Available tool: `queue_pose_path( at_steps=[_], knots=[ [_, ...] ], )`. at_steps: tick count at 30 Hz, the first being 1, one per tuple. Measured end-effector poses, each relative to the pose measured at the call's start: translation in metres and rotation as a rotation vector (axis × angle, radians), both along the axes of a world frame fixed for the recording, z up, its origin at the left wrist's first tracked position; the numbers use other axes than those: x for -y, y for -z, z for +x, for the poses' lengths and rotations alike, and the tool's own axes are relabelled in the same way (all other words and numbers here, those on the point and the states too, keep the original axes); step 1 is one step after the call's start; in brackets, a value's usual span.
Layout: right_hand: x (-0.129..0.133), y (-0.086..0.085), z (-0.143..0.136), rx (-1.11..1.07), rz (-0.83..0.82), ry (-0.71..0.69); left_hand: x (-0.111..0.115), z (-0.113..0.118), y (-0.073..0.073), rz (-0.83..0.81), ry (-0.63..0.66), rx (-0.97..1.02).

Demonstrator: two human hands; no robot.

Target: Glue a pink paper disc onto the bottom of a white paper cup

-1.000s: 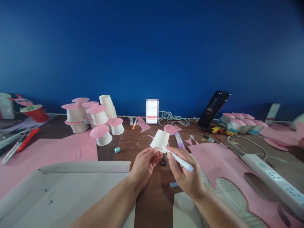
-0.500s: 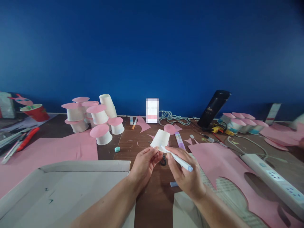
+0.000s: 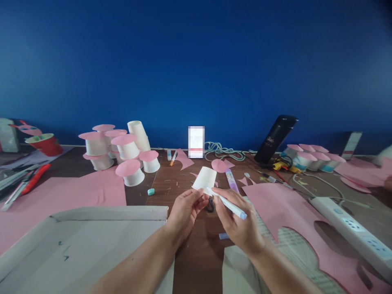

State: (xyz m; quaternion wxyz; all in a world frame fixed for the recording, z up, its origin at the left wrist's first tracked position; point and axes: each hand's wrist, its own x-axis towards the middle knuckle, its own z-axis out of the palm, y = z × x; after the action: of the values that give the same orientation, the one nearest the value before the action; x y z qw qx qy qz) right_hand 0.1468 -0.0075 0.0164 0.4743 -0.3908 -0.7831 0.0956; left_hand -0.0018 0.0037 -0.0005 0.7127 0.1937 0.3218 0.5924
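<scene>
The left hand's (image 3: 185,210) thumb and fingers pinch a white paper cup (image 3: 205,178) by its wide end. The cup is in front of the person, its small end pointing to twelve o'clock. The right hand's (image 3: 240,222) fingers are closed around a white marker (image 3: 229,205) with a pale blue end, and its tip is at the cup near the wide end.

Now go out from the cup — a pink paper circle (image 3: 219,165) is close by at one o'clock, and a purple glue stick (image 3: 232,181) is at three. A pale blue marker cap (image 3: 223,236) is at five. A little green cap (image 3: 151,192) sits at nine.

Farther out, cups with pink paper tops (image 3: 130,177) stand at nine to ten o'clock, some stacked up. A shiny black bottle (image 3: 274,141) leans at two. The white power strip (image 3: 352,226) is at four, and a big open box lid (image 3: 107,249) is at eight.
</scene>
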Motion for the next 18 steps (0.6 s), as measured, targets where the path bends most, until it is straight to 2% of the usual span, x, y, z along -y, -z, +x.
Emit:
queue_pose_path(
  at_steps=[7, 18],
  knots=[
    [0.0002, -0.0006, 0.0011, 0.005, 0.016, 0.013, 0.0007, 0.0002, -0.0005, 0.033, 0.020, 0.021],
    [0.0003, -0.0003, 0.0007, -0.007, 0.028, 0.002, 0.0005, 0.0002, 0.0020, 0.017, -0.025, 0.040]
  ],
)
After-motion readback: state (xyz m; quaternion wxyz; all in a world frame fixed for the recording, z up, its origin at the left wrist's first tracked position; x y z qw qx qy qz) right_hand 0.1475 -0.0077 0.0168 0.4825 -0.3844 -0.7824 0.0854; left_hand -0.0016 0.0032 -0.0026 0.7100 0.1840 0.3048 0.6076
